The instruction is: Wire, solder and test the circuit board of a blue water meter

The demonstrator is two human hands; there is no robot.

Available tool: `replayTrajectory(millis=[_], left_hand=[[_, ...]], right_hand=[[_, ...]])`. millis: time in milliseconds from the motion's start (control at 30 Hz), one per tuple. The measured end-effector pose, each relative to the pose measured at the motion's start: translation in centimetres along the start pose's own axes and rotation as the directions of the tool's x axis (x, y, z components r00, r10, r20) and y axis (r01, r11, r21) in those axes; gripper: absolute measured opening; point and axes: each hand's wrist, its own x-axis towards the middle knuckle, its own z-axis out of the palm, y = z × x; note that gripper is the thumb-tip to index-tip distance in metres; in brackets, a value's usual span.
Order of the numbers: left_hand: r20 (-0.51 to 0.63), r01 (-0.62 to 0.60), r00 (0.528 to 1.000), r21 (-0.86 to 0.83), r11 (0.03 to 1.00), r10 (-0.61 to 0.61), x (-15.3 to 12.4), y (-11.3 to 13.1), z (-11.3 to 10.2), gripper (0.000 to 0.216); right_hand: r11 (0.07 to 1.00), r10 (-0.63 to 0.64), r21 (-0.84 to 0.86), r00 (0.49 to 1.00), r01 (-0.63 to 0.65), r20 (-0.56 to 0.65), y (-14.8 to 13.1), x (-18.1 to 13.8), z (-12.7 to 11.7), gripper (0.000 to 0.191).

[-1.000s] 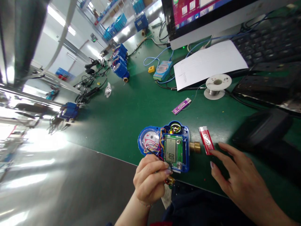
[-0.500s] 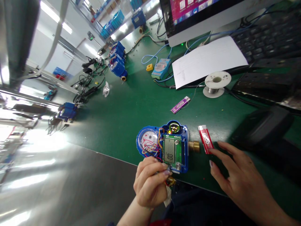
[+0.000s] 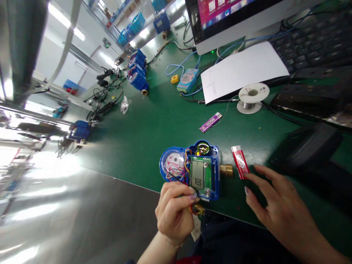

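Note:
A blue water meter (image 3: 217,154) lies opened at the table's front edge, showing a green circuit board (image 3: 208,176) with a lit display (image 3: 197,174). Coloured wires (image 3: 176,171) cross its round dial, and a brass threaded fitting (image 3: 227,170) juts out to the right. At the meter's lower left edge, my left hand (image 3: 176,212) is closed in a pinch; what the fingertips hold is hidden. Red and yellow wires (image 3: 197,210) hang just below them. My right hand (image 3: 280,209) rests with fingers spread, its index fingertip at the lower end of a red lighter (image 3: 240,162).
Behind the meter lie a purple lighter (image 3: 210,122) and a solder spool (image 3: 253,96). Farther back are a paper sheet (image 3: 242,71), a light-blue adapter box (image 3: 188,80), a monitor (image 3: 236,29) and a keyboard (image 3: 310,44). More blue meters (image 3: 137,75) and cables stand left.
My left hand has shifted slightly, and more of the red and yellow wires shows below its fingertips. My right hand stays in place.

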Motion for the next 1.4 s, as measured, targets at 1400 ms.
replayTrajectory(millis=[1400], left_hand=[[0.003,-0.009,1.0,-0.009,1.0,0.009,-0.4,-0.8,-0.4,0.014]], right_hand=[[1.0,0.012,0.007,1.0,-0.012,0.019,0.0,0.0,0.1,0.028]])
